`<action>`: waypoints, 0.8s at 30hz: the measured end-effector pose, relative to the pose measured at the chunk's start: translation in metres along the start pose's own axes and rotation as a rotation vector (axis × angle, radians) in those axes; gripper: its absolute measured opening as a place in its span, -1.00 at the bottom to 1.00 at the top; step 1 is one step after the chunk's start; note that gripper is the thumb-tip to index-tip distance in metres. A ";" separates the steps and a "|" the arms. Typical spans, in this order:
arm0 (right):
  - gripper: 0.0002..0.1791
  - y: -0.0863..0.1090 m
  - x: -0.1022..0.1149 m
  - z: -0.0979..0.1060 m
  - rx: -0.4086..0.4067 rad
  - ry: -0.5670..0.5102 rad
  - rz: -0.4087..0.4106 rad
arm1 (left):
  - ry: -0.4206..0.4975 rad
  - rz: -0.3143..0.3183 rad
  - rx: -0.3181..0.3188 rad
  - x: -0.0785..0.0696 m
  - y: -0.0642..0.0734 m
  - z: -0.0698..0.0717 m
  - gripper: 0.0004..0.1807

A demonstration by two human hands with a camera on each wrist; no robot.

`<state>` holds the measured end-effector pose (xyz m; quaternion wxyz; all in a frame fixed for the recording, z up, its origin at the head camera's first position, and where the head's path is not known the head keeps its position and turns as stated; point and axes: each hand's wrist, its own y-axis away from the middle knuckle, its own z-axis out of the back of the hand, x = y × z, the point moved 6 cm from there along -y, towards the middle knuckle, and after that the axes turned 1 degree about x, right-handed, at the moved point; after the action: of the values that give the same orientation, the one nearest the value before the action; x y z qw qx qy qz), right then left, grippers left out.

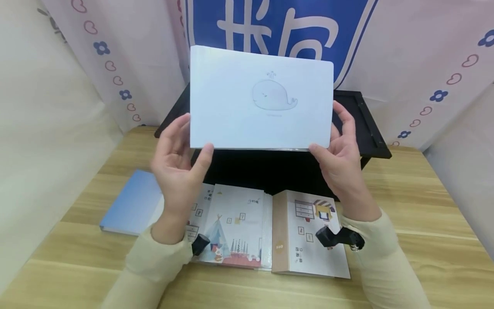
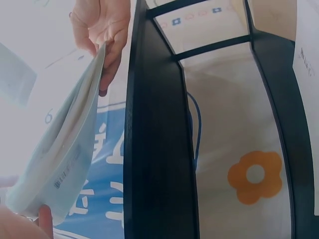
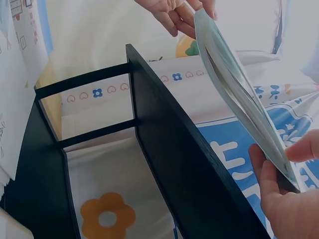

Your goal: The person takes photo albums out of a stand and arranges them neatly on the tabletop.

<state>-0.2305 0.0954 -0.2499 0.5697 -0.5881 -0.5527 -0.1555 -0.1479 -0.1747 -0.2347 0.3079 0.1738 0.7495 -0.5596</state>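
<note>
A pale blue notebook with a whale drawing on its cover is held up, cover facing the head camera. My left hand grips its lower left corner, thumb in front and fingers behind. At the lower right corner my right hand pinches it the same way. Seen from the left wrist, the notebook is edge-on, with loose pages between its covers and a barcode on the back. The right wrist view also shows the notebook from its edge, one hand at each end.
Behind and below the notebook stands a black shelf. Open picture books with flaps lie on the wooden table between my forearms. A blue book lies to the left. A patterned cloth with a blue panel hangs at the back.
</note>
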 end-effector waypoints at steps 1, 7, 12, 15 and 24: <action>-0.11 0.001 0.001 0.001 0.002 -0.001 0.005 | -0.004 0.007 0.008 0.000 0.001 -0.001 -0.47; -0.15 0.008 0.011 0.005 0.011 -0.008 0.040 | 0.000 0.015 0.063 -0.001 0.006 -0.009 -0.40; -0.21 0.014 0.016 0.009 -0.004 -0.006 0.046 | 0.001 -0.005 0.093 -0.006 0.010 -0.015 -0.36; -0.27 0.017 0.019 0.011 -0.020 0.005 0.046 | -0.011 -0.013 0.106 -0.010 0.013 -0.019 -0.35; -0.30 0.027 0.029 0.024 -0.056 0.016 0.064 | 0.005 -0.017 0.158 -0.012 0.020 -0.033 -0.35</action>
<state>-0.2093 0.1361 -0.2469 0.5621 -0.6198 -0.5244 -0.1576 -0.1361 -0.1362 -0.2356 0.2868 0.1924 0.7053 -0.6192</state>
